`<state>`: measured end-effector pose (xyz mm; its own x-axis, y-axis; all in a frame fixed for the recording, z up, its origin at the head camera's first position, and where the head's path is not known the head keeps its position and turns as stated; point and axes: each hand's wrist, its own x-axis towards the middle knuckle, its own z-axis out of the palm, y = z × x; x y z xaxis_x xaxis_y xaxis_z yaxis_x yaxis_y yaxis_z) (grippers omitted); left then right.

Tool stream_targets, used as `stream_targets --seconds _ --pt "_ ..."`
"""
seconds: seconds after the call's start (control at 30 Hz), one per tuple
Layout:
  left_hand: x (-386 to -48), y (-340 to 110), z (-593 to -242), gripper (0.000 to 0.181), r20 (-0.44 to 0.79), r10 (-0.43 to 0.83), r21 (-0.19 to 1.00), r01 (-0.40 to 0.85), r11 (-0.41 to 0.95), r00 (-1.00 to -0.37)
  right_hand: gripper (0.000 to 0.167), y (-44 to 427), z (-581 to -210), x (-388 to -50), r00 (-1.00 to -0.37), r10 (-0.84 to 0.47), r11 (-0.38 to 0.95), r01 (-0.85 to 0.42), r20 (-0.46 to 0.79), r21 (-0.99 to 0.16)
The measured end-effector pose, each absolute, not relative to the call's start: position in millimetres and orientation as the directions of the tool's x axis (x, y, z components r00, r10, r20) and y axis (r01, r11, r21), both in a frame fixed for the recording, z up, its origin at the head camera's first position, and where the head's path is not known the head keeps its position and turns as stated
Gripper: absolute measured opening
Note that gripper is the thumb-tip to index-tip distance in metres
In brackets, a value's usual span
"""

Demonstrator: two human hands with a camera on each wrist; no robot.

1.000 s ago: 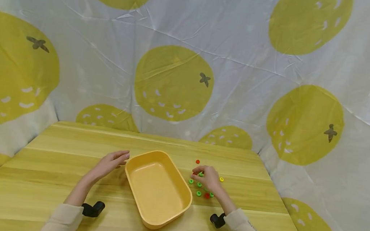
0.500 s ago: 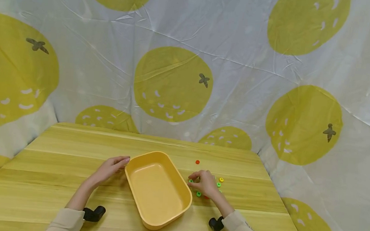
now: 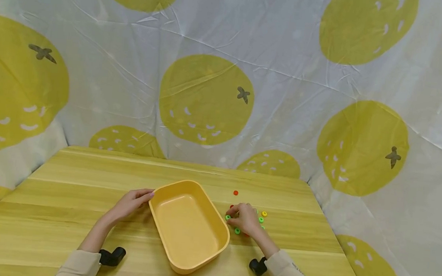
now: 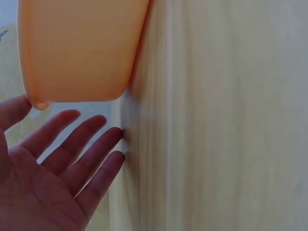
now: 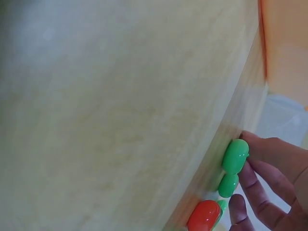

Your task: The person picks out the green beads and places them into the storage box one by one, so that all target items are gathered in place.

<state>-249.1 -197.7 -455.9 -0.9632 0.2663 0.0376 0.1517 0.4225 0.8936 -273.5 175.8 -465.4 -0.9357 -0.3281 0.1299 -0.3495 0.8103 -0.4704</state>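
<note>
The left hand (image 3: 128, 205) is at the upper left corner of the orange plastic bin (image 3: 188, 230); in the left wrist view its thumb touches the bin's rim (image 4: 36, 98) while the other fingers (image 4: 82, 144) spread loosely below. On the table right of the bin, thumb and index finger of the right hand (image 3: 246, 220) pinch a green bead (image 3: 227, 217). The right wrist view shows this green bead (image 5: 236, 156) at the fingertips, with another green bead (image 5: 228, 185) and a red one (image 5: 203, 215) just beyond. The right hand partly hides several beads.
A red bead (image 3: 235, 193) lies farther back on the wooden table (image 3: 85, 179). Near the right hand are a yellow bead (image 3: 264, 213) and green beads (image 3: 261, 220). A patterned cloth (image 3: 277, 116) hangs behind the table. Both wrists carry black devices (image 3: 112, 256).
The right hand has moved slightly left and down to the green bead beside the bin, uncovering a red bead behind it. The left hand has come in against the bin's rim.
</note>
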Motion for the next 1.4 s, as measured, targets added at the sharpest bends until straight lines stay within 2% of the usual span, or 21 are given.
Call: stream_targets --seconds 0.2,0.43,0.73,0.9,1.07,1.2,1.4 --pt "-250 -197 -457 0.056 0.027 0.251 0.88 0.142 0.453 -0.968 0.011 177 -465 -276 -0.939 -0.318 0.811 -0.34 0.129 -0.476" --pt "-249 -196 -457 0.056 0.019 0.25 0.882 0.134 0.453 -0.968 0.007 179 -461 -279 -0.942 -0.295 0.763 -0.332 0.157 -0.555" --pt "-250 -194 -457 0.055 0.029 0.243 0.881 0.14 0.451 -0.97 0.011 169 -430 -291 -0.929 -0.276 0.691 -0.369 0.245 -0.622" --pt "-250 -195 -455 0.054 0.035 0.245 0.88 0.146 0.453 -0.969 0.014 152 -409 -295 -0.934 -0.27 0.667 -0.356 0.234 -0.654" --pt "-247 -194 -454 0.054 0.043 0.248 0.868 0.159 0.47 -0.968 0.014 128 -393 -297 -0.916 -0.315 0.643 -0.398 0.248 -0.654" --pt "-246 -195 -453 0.054 0.038 0.249 0.863 0.157 0.48 -0.968 0.016 106 -386 -300 -0.887 -0.374 0.623 -0.456 0.269 -0.636" --pt "-246 -196 -455 0.053 0.04 0.249 0.863 0.159 0.48 -0.968 0.016 71 -385 -299 -0.865 -0.437 0.565 -0.478 0.248 -0.672"
